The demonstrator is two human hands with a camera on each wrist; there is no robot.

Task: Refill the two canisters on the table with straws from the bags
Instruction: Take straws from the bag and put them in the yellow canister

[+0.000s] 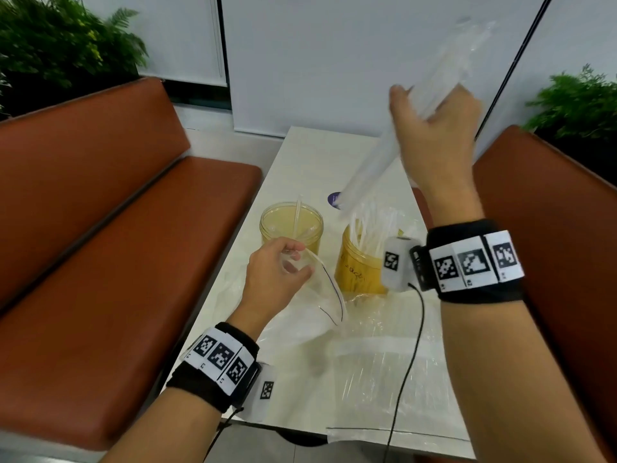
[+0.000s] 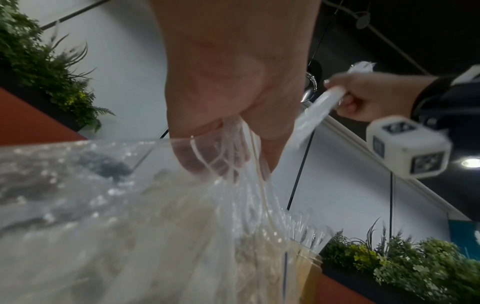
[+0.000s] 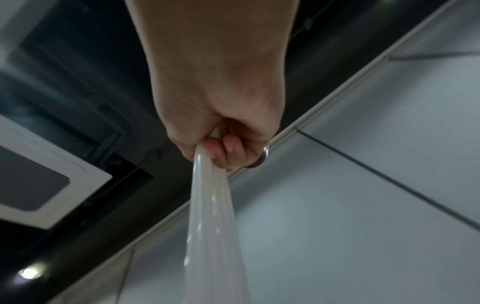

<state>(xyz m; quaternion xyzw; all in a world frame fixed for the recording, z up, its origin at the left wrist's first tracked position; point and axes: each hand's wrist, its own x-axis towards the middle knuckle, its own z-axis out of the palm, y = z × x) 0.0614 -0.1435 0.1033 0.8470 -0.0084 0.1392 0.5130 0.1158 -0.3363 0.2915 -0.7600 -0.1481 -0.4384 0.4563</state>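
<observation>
— Plastic everywhere. Where are the straws?

— I grip a bundle of straws (image 1: 384, 152) in my right hand (image 1: 437, 128), fingers curled round it, raised and tilted over the right canister (image 1: 362, 265), which already bristles with straws. My left hand (image 1: 277, 272) pinches the mouth of the empty bag (image 1: 320, 295) by the left canister (image 1: 291, 228), which holds about one straw.

— What worries you?

— Loosen my grip at this slant and the bundle could fan out, miss the crowded rim, and scatter across the table (image 1: 300, 155).
</observation>
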